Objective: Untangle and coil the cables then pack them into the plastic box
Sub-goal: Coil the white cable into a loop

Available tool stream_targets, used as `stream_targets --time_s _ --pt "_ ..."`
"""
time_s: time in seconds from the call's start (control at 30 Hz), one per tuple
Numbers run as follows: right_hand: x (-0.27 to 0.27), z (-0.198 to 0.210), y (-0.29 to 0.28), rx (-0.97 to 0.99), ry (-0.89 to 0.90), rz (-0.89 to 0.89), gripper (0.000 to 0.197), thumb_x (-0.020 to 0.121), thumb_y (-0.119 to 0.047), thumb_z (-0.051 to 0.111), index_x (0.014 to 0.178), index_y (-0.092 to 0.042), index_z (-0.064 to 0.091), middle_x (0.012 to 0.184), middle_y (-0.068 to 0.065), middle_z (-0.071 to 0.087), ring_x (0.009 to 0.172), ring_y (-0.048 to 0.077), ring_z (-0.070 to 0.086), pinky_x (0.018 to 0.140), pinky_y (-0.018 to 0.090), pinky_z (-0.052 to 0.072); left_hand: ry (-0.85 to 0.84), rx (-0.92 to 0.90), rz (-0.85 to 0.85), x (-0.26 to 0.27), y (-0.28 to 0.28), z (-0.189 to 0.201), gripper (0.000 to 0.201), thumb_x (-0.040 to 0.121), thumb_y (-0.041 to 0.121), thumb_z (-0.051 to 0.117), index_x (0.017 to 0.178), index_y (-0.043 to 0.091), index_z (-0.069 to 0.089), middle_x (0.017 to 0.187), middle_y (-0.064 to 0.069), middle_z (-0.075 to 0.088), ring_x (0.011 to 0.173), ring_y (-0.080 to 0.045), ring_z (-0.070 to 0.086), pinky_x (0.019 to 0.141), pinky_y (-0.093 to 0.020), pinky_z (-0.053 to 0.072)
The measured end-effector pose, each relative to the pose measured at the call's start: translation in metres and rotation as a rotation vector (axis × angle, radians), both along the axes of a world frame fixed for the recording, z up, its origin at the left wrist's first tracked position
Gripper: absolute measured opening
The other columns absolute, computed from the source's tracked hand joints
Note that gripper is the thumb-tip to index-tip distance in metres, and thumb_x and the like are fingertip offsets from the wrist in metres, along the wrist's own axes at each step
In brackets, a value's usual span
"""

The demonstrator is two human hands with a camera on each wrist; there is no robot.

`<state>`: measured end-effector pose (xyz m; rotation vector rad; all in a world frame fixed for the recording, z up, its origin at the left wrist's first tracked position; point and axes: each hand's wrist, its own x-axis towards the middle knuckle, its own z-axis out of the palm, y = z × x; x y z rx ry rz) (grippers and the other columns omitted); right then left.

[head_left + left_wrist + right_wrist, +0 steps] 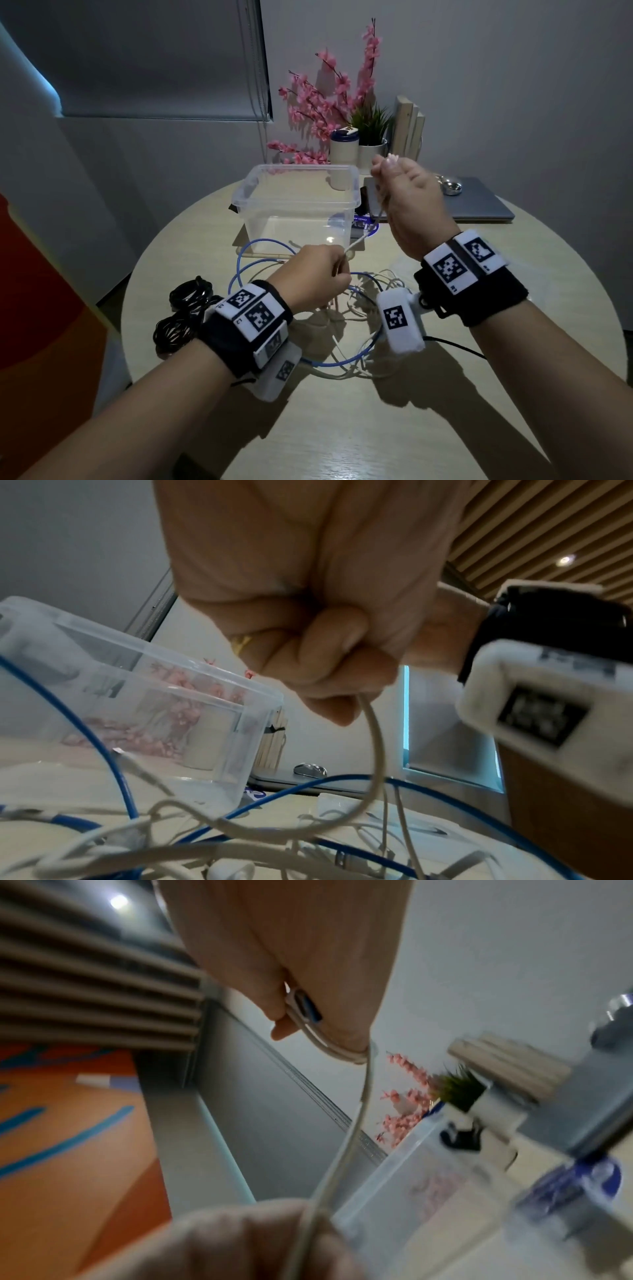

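A white cable (363, 236) runs taut between my two hands above the table. My left hand (320, 274) grips it low, in a fist (322, 664); the cable (375, 750) hangs from the fist into the tangle. My right hand (404, 192) is raised higher and pinches the cable's plug end (304, 1010) with its blue insert. Below lies a tangle of blue cable (260, 246) and several white cables (359, 308). The clear plastic box (298, 202) stands behind the tangle. Coiled black cables (185, 308) lie left of my left wrist.
The round wooden table (342, 428) holds a grey laptop (479, 205) with a metal object (452, 187) at the back right. Pink flowers (325, 102), a potted plant (371, 137) and a white canister (344, 147) stand behind the box.
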<state>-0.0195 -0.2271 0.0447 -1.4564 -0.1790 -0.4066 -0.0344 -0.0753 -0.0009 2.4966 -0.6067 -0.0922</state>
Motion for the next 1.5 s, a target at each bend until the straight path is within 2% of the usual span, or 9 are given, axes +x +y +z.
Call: stream_targets --time_s 0.17,0.33,0.47,0.63,0.8,1.03,1.27,1.4,1.5 --pt "0.001 -0.010 -0.012 -0.792 0.007 -0.161 0.023 0.101 -0.023 0.040 0.087 -0.008 0.050 0.079 0.004 0.051 0.074 0.019 0.047 0.064 0.030 0.029 0.098 -0.158 0.018 -0.001 0.010 0.012 0.010 0.093 0.018 0.057 0.084 0.015 0.059 0.080 -0.006 0.068 0.044 -0.010 0.061 0.043 -0.022 0.045" --pt "0.001 -0.015 -0.014 -0.988 0.139 -0.104 0.022 0.101 -0.024 0.037 0.093 -0.009 0.051 0.097 0.011 0.061 0.089 0.026 0.054 0.068 0.029 0.031 -0.106 -0.320 0.076 0.005 0.015 0.034 0.009 0.093 0.018 0.059 0.085 0.015 0.061 0.076 -0.002 0.067 0.057 -0.011 0.066 0.057 -0.032 0.058" --pt "-0.007 -0.014 -0.011 -0.847 0.121 0.081 0.034 0.101 -0.037 0.035 0.082 -0.016 0.055 0.074 -0.003 0.057 0.067 0.013 0.051 0.066 0.030 0.037 -0.320 -0.451 0.097 0.017 0.020 0.048 0.013 0.091 0.019 0.062 0.080 0.024 0.060 0.073 0.005 0.063 0.068 -0.011 0.066 0.065 -0.025 0.056" --pt "-0.007 -0.014 -0.005 -0.703 0.030 0.157 0.043 0.097 -0.042 0.044 0.076 -0.008 0.059 0.066 0.010 0.055 0.057 0.017 0.048 0.059 0.036 0.040 -0.462 -0.424 0.095 0.032 0.022 0.054 0.004 0.092 0.018 0.061 0.092 0.018 0.065 0.078 0.010 0.060 0.072 -0.004 0.055 0.065 -0.009 0.040" --pt "-0.013 -0.002 -0.001 -0.304 0.043 0.302 0.042 0.103 -0.024 0.033 0.063 -0.011 0.039 0.052 -0.003 0.035 0.046 0.009 0.034 0.052 0.023 0.035 -0.309 -0.394 0.047 0.039 0.017 0.038 0.017 0.096 0.015 0.052 0.108 0.021 0.062 0.095 0.007 0.063 0.085 -0.004 0.056 0.081 -0.019 0.046" --pt "-0.008 0.008 0.003 0.078 0.005 0.372 0.040 0.104 -0.025 0.026 0.069 -0.012 0.040 0.052 0.004 0.051 0.044 0.013 0.040 0.049 0.026 0.032 0.239 -0.567 -0.061 0.023 -0.008 0.016 0.015 0.100 0.003 0.037 0.107 0.013 0.045 0.075 -0.011 0.058 0.067 -0.026 0.066 0.062 -0.034 0.054" --pt "-0.009 0.013 -0.001 0.262 0.010 0.313 0.036 0.104 -0.026 0.026 0.076 -0.011 0.041 0.099 0.020 0.066 0.064 0.021 0.068 0.054 0.025 0.049 0.197 -0.222 -0.096 0.019 -0.016 0.006 0.014 0.092 0.008 0.053 0.081 0.017 0.055 0.077 -0.002 0.059 0.055 -0.012 0.059 0.051 -0.019 0.044" --pt "-0.001 0.019 -0.010 0.312 -0.064 0.196 0.032 0.103 -0.022 0.030 0.078 -0.010 0.045 0.101 0.019 0.059 0.092 0.028 0.062 0.080 0.036 0.053 0.209 -0.194 -0.155 0.009 -0.016 -0.001 0.010 0.093 0.009 0.056 0.084 0.014 0.058 0.077 0.005 0.059 0.047 -0.002 0.053 0.050 -0.013 0.043" --pt "0.005 0.011 -0.015 0.172 -0.086 0.137 0.023 0.100 -0.023 0.041 0.084 -0.011 0.052 0.083 0.004 0.055 0.080 0.015 0.053 0.077 0.029 0.044 0.227 -0.241 -0.178 0.005 -0.016 0.006 0.008 0.094 0.008 0.055 0.087 0.012 0.057 0.066 0.011 0.061 0.046 -0.001 0.054 0.044 -0.013 0.040"
